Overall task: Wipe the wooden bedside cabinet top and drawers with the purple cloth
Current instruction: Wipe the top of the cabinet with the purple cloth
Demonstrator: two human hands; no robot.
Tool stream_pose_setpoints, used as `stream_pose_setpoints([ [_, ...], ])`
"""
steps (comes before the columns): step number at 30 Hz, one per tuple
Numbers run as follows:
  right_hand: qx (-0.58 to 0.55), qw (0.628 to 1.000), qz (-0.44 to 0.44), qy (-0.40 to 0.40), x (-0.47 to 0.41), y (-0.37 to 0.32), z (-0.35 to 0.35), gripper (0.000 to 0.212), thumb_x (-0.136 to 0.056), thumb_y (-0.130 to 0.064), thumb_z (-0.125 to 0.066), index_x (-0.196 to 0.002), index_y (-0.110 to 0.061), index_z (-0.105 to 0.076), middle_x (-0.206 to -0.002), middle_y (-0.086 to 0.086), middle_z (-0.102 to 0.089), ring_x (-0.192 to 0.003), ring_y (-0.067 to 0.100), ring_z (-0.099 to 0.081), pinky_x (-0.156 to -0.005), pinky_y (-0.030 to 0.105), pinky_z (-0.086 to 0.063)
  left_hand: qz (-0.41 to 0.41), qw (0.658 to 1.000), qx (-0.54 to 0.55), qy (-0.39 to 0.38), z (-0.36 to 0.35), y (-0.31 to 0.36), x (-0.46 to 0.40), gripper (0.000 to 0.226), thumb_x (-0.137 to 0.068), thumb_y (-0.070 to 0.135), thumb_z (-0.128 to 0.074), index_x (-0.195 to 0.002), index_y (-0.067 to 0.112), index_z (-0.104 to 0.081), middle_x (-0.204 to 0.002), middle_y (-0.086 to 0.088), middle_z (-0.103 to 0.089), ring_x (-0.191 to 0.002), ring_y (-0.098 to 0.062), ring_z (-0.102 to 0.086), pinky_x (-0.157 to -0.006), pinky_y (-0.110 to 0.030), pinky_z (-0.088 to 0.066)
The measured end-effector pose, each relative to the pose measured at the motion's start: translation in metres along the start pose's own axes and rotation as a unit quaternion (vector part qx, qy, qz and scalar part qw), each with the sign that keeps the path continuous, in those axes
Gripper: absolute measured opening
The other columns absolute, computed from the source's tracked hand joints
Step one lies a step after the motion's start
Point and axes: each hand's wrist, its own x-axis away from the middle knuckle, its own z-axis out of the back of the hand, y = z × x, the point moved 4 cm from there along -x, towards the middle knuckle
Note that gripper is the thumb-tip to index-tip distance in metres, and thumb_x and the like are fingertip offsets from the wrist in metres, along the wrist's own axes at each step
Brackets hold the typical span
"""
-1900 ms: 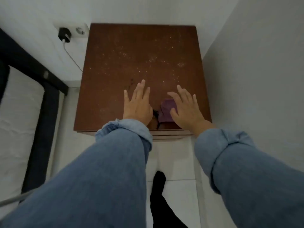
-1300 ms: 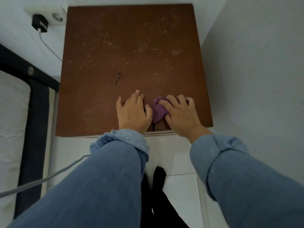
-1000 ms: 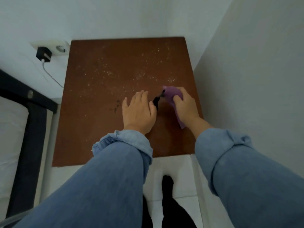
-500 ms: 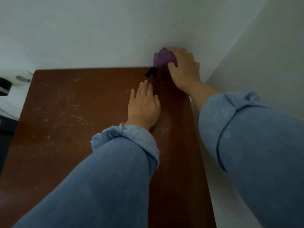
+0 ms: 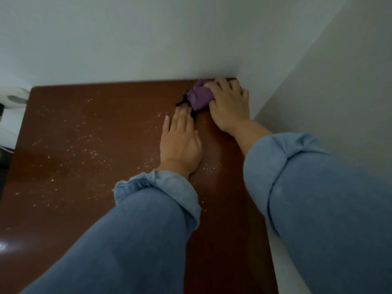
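Purple cloth point(image 5: 200, 98) bunched in curled right hand point(image 5: 228, 107) grip, pressed at far right corner of cabinet top point(image 5: 89, 158). Dusty surface lies leftward and nearer. Left hand point(image 5: 180, 143) laid flat, empty.

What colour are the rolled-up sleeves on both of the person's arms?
Light denim blue, seen in the head view: left sleeve, right sleeve.
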Motion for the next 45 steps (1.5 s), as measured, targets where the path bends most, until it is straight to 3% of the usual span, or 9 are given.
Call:
stream_pose_setpoints([
  [2, -0.01, 1.0, 0.005, -0.003, 0.026, -0.002, 0.002, 0.045, -0.086, -0.026, -0.043, -0.13, -0.03, -0.047, -0.135, -0.002, -0.044, -0.119, 0.027, -0.04, -0.093, 0.04, -0.03, 0.0, 1.0, -0.004, -0.007, 0.003, 0.002, 0.002, 0.058, -0.097, 0.024, -0.029, -0.15, 0.007, -0.014, -0.16, -0.008, -0.012, -0.147, -0.02, -0.006, -0.119, -0.038, 0.003],
  [6, -0.017, 1.0, 0.005, -0.009, 0.07, -0.008, 0.004, 0.042, -0.087, -0.026, -0.043, -0.129, -0.029, -0.048, -0.133, -0.001, -0.045, -0.117, 0.027, -0.04, -0.092, 0.039, -0.03, -0.012, 0.999, -0.011, -0.044, 0.007, 0.001, 0.002, 0.063, -0.096, 0.023, -0.03, -0.152, 0.012, -0.002, -0.161, -0.006, 0.003, -0.148, -0.02, 0.003, -0.119, -0.04, 0.004],
  [9, -0.019, 1.0, -0.003, -0.018, 0.088, -0.01, 0.005, 0.042, -0.089, -0.026, -0.042, -0.131, -0.03, -0.046, -0.136, -0.001, -0.043, -0.118, 0.027, -0.039, -0.095, 0.039, -0.028, -0.008, 0.996, -0.041, -0.073, 0.014, 0.003, 0.009, 0.062, -0.096, 0.022, -0.027, -0.152, 0.008, -0.004, -0.161, -0.008, 0.004, -0.148, -0.022, 0.004, -0.119, -0.043, 0.003],
  [17, -0.032, 0.995, -0.028, -0.095, 0.09, -0.012, 0.007, 0.048, -0.09, -0.022, -0.039, -0.137, -0.03, -0.039, -0.142, 0.001, -0.036, -0.126, 0.032, -0.033, -0.104, 0.042, -0.024, 0.023, 0.997, -0.047, -0.061, 0.005, 0.007, 0.13, 0.059, -0.098, 0.026, -0.018, -0.15, 0.005, 0.001, -0.16, -0.009, 0.007, -0.147, -0.021, 0.008, -0.119, -0.042, 0.005],
  [23, -0.034, 0.997, -0.024, -0.061, 0.121, -0.014, 0.004, 0.046, -0.089, -0.022, -0.039, -0.134, -0.031, -0.042, -0.14, -0.001, -0.04, -0.123, 0.031, -0.036, -0.102, 0.042, -0.026, 0.016, 0.997, -0.045, -0.064, -0.011, 0.0, 0.146, 0.059, -0.099, 0.027, -0.016, -0.15, 0.007, 0.006, -0.159, -0.007, 0.012, -0.147, -0.019, 0.012, -0.119, -0.04, 0.003],
  [29, -0.044, 0.997, -0.046, -0.04, 0.198, -0.02, 0.009, 0.044, -0.089, -0.022, -0.041, -0.132, -0.033, -0.045, -0.138, -0.005, -0.04, -0.122, 0.026, -0.036, -0.101, 0.038, -0.024, 0.007, 0.998, -0.035, -0.057, -0.006, 0.004, 0.15, 0.056, -0.1, 0.026, -0.019, -0.15, 0.004, -0.005, -0.16, -0.007, 0.008, -0.147, -0.02, 0.008, -0.12, -0.041, 0.001],
  [33, -0.056, 0.996, -0.067, -0.031, 0.252, -0.028, 0.012, 0.044, -0.087, -0.023, -0.042, -0.13, -0.034, -0.047, -0.136, -0.006, -0.042, -0.121, 0.024, -0.036, -0.101, 0.039, -0.023, 0.004, 0.996, -0.064, -0.068, -0.003, 0.001, 0.147, 0.062, -0.098, 0.027, -0.021, -0.15, 0.005, 0.006, -0.16, -0.008, 0.011, -0.147, -0.021, 0.009, -0.12, -0.041, 0.001],
  [38, -0.07, 0.993, -0.091, -0.032, 0.318, -0.037, 0.014, 0.043, -0.084, -0.021, -0.045, -0.125, -0.034, -0.051, -0.132, -0.007, -0.045, -0.119, 0.023, -0.037, -0.101, 0.038, -0.023, -0.008, 0.996, -0.057, -0.072, 0.0, 0.005, 0.156, 0.058, -0.1, 0.025, -0.019, -0.151, 0.004, 0.001, -0.16, -0.01, 0.007, -0.147, -0.023, 0.006, -0.12, -0.042, -0.001],
  [45, -0.067, 0.993, -0.085, -0.039, 0.343, -0.038, 0.014, 0.042, -0.084, -0.022, -0.045, -0.124, -0.035, -0.051, -0.131, -0.007, -0.045, -0.119, 0.024, -0.038, -0.1, 0.038, -0.024, 0.006, 0.996, -0.052, -0.077, 0.009, 0.007, 0.193, 0.058, -0.099, 0.022, -0.02, -0.15, 0.002, 0.0, -0.16, -0.012, 0.006, -0.147, -0.024, 0.004, -0.12, -0.042, -0.001],
])
